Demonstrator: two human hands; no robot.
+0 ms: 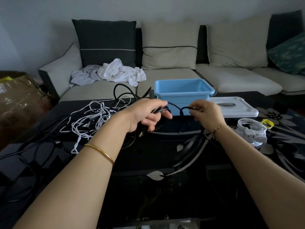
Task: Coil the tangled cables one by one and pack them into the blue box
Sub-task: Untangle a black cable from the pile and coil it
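Both hands up over the tabletop (165, 154), mid-frame. Left hand (148, 113): grip curled round a bunch of dark cable (175, 107) loops, fingers wrapped, loose end hanging below the palm. Right hand (206, 114): grip pinching the same cable betw. thumb & fingertips. The cable arcs from one hand to the other, right in front of the blue box (184, 101). The box sits at the far edge of the tabletop, open top, its pale lid (234, 108) lying flat just beside it on the right. Left of the hands: a messy tangle of white cables (92, 119) mixed w/ black ones, spread over the tabletop. Far right: a coiled white cable (250, 129), near the lid. Behind it all, a sofa (231, 80) w/ crumpled clothes (115, 71) on the seat.
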